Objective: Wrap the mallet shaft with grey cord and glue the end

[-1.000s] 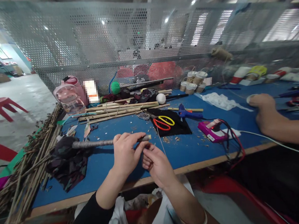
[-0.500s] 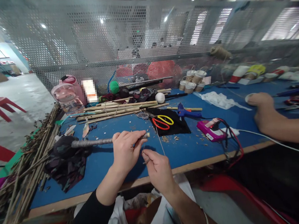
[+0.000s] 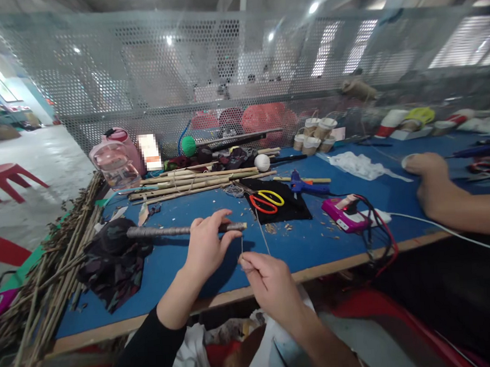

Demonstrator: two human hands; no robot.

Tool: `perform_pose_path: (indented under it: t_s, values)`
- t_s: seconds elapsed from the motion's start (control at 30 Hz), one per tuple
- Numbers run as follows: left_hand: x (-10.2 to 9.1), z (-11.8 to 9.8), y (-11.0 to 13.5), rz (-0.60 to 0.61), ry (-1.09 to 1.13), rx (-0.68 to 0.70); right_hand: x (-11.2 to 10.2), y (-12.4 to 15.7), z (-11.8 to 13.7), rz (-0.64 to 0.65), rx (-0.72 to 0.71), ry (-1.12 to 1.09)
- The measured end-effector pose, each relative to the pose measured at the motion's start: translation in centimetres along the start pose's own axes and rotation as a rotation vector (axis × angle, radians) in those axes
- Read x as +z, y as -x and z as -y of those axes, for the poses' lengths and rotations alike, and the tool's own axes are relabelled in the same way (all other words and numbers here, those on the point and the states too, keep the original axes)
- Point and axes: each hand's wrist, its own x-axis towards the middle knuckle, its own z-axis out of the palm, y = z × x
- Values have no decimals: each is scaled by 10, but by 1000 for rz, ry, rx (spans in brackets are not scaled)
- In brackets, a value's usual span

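My left hand (image 3: 208,243) is around a stick (image 3: 160,232) wrapped in grey-brown cord, near its bare right end. The thumb and index finger stand apart, while the other fingers stay at the stick. At its far left end, dark camouflage cloth (image 3: 115,268) covers a round head and hangs down onto the table. Below the stick's tip, my right hand (image 3: 268,271) pinches a thin cord (image 3: 242,245) that runs up to the stick. Another length of cord slants from the right hand toward scissors (image 3: 267,200) with red and yellow handles, lying on black cloth (image 3: 297,205).
A bundle of dry stems (image 3: 65,252) lies along the left edge. Bamboo sticks (image 3: 194,182), a white ball (image 3: 262,163) and a blue glue gun (image 3: 308,186) lie behind the hands. A purple power strip (image 3: 343,216) with cables sits right. Another person's hand (image 3: 431,173) is at far right.
My right hand has moved down and slightly right, drawing the cord away from the stick. My left thumb and index finger have spread apart, and the stick has shifted slightly right.
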Motion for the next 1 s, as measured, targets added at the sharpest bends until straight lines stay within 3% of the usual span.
perform_pose_path:
  t_s: [0.17,0.3,0.5,0.6,0.7,0.83,0.9,1.0]
  values:
    - [-4,-2,6,76,-88,48,-45,-36,8,117,-220,185]
    - [-13,-10,9,113,-84,119,-65,-80,7,236,-473,270]
    - [-32,-13,3,186,73,325,-69,-114,6,310,-591,3]
    - [-34,-7,-1,49,153,440,-61,-114,1,264,-460,-279]
    - [-31,-3,-1,-137,130,476,-44,-106,-7,185,-140,-746]
    - [-25,-4,0,-274,77,431,-15,-84,-12,105,229,-1405]
    - [-24,-4,1,-306,84,390,-3,-71,-9,23,305,-1529]
    - [-21,-4,1,-300,105,372,9,-51,-2,-111,279,-1493]
